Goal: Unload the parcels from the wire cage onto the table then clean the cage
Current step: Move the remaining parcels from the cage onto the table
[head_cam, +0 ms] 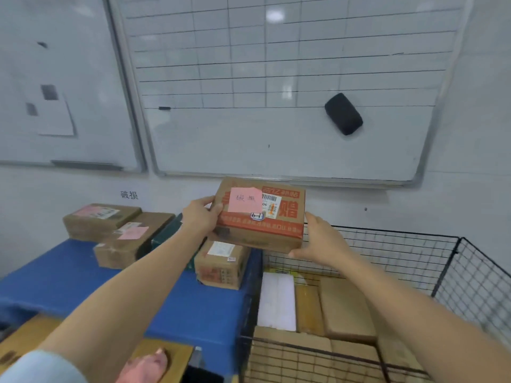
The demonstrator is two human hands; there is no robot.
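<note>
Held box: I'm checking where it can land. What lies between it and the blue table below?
Head view: another brown box with a white label stands on the blue table, just under the held box.

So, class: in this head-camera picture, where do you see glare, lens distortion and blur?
Head view: a bright glare patch sits high on the whiteboard; the wide lens bows the board's frame and the wire cage rim; the label on the parcel reads fairly sharp, while the papers on the left board and the bottom-left corner are smeared.
</note>
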